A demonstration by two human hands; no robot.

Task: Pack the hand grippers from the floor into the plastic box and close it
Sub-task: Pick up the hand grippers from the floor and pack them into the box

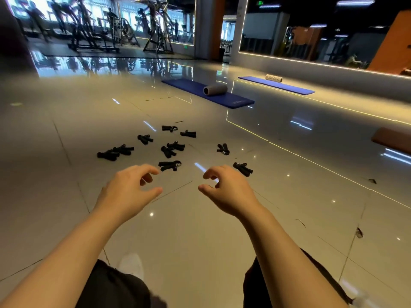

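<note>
Several black hand grippers lie scattered on the glossy tiled floor ahead of me. The nearest hand gripper [170,166] lies just beyond my left fingertips, and another hand gripper [242,168] lies just right of my right hand. My left hand [131,188] and my right hand [229,190] hover side by side above the floor, fingers loosely curled, holding nothing. No plastic box is in view.
A blue mat [206,93] with a grey foam roller [215,89] lies further back, and a second blue mat [277,85] lies along the mirrored wall on the right. Gym machines [93,30] stand at the far left. My knees and a white shoe [131,264] are below.
</note>
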